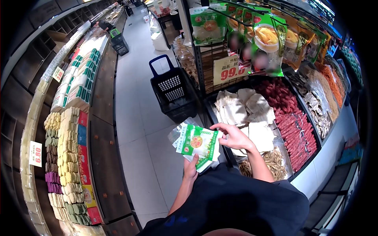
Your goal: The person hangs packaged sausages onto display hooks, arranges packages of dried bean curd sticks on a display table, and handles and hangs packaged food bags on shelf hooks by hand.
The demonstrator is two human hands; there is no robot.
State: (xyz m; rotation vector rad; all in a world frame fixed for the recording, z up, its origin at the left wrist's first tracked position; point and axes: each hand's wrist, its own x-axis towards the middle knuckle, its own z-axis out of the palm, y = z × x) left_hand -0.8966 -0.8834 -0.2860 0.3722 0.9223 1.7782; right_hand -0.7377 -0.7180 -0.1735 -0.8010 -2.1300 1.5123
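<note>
My left hand (190, 168) is closed around the lower edge of a small stack of packets. On top lies a green and white food packet (199, 138) with a round picture at its middle, tilted towards me. Clear plastic packaging (175, 133) pokes out behind it on the left, and another green packet edge (202, 164) shows below. My right hand (236, 137) is at the top packet's upper right corner. Its index finger is stretched to the edge and the thumb is bent apart from it; no firm grip shows.
A black shopping basket (173, 92) with a blue handle stands on the aisle floor. At right are bins of pale dried sheets (246, 108) and red sausages (293, 133), beneath hanging green packets (269, 37). Shelves of bundled noodles (69, 165) line the left. Farther off are a green-handled basket (119, 43) and a person.
</note>
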